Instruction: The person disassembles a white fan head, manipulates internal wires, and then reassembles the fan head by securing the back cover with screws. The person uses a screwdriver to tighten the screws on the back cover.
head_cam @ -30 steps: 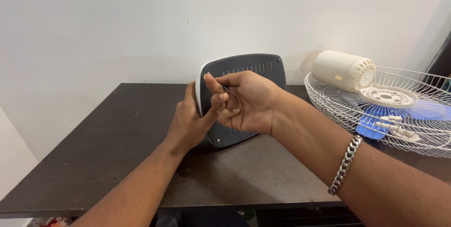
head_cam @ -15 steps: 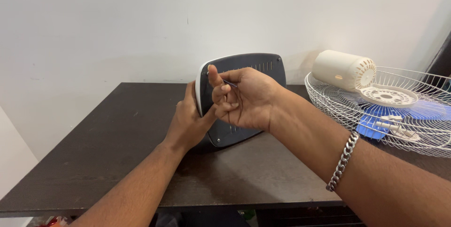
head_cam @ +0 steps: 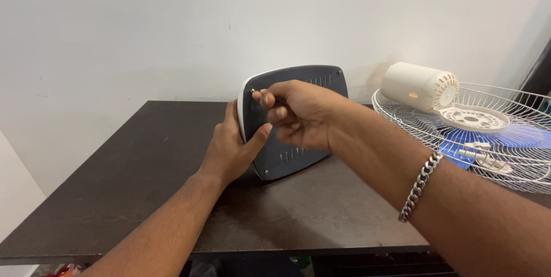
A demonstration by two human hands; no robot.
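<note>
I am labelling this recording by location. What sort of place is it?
Probably a room at home used for a repair, not a workshop: a dark wooden table against a plain white wall, with fan parts on it, a wire fan guard and a cream motor housing.

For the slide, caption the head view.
Left hand steadies an upright fan base while right hand works at its corner.

The fan base (head_cam: 298,122) stood on edge on the table (head_cam: 143,185); the wire grille (head_cam: 516,139) lay to its right, motor housing (head_cam: 419,86) on top.
</note>
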